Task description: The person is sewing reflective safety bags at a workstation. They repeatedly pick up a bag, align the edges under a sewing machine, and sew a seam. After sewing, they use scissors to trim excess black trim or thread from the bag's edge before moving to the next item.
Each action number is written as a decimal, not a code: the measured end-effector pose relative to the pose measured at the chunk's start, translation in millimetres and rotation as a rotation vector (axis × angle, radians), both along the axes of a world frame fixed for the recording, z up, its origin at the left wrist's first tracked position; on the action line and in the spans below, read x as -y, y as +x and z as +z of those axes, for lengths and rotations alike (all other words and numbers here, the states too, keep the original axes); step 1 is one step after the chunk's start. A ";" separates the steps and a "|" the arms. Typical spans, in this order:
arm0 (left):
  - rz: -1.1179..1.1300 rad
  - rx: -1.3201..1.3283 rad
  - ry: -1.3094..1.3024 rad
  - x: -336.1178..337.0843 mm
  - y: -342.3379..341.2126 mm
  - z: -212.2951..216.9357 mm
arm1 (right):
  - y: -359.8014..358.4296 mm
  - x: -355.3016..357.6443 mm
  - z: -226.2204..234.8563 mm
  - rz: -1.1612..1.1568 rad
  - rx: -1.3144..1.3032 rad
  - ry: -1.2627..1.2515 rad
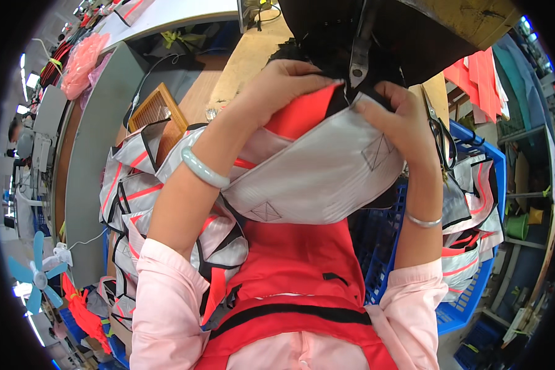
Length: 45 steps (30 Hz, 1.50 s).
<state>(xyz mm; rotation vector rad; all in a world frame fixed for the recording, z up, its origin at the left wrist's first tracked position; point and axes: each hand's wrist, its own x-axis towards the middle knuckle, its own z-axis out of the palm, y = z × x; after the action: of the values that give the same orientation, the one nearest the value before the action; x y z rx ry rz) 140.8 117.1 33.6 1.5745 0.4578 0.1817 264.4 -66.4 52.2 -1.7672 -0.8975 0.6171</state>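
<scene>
A silver-grey fabric piece [327, 179] with black binding and stitched crossed squares hangs under the dark head of a sewing machine [327, 21]. A bright red panel [305, 114] shows behind its upper edge. My left hand [283, 89] is closed on the upper left edge by the red panel, fingertips close to the machine's metal foot [357, 65]. My right hand [398, 117] pinches the upper right corner, its thumb on the grey face and the fingers partly hidden behind. The spot where the cloth meets the needle is too dark to make out.
More grey, red and black sewn pieces [142, 197] heap at the left. Others fill a blue plastic basket [468, 296] at the right. Black-handled scissors [441, 135] hang beside my right wrist. A wooden frame [160, 111] and a grey partition [95, 154] stand left; a blue fan [38, 277] is farther out.
</scene>
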 end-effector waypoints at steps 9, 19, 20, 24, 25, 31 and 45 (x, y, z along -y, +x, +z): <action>-0.710 0.327 0.310 66.8 -65.0 -15.5 | -62.0 118.0 0.3 0.657 -0.208 0.108; -0.794 0.698 1.016 222.0 -133.1 -50.4 | -96.4 102.4 -65.8 0.677 0.211 -0.189; -0.785 0.682 1.065 228.8 -137.8 -57.8 | -100.2 106.8 -56.1 0.663 0.263 -0.297; -0.734 0.674 1.192 249.4 -143.5 -85.4 | -120.4 110.5 -44.5 0.628 0.465 -0.629; -0.731 0.680 1.199 253.1 -143.9 -89.7 | -126.7 114.0 -47.5 0.620 0.524 -0.674; -0.766 0.529 0.607 214.2 -154.3 -50.7 | -149.3 157.1 -70.7 0.223 0.526 -0.472; -0.182 0.211 0.598 122.1 -85.0 -116.4 | -136.1 122.8 -79.3 -0.099 0.272 -0.284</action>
<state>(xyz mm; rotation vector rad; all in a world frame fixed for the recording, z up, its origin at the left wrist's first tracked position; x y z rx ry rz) 55.8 -5.0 -82.8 2.1429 0.0888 0.3637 128.3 -189.2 -27.1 -2.1767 -0.9325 0.4624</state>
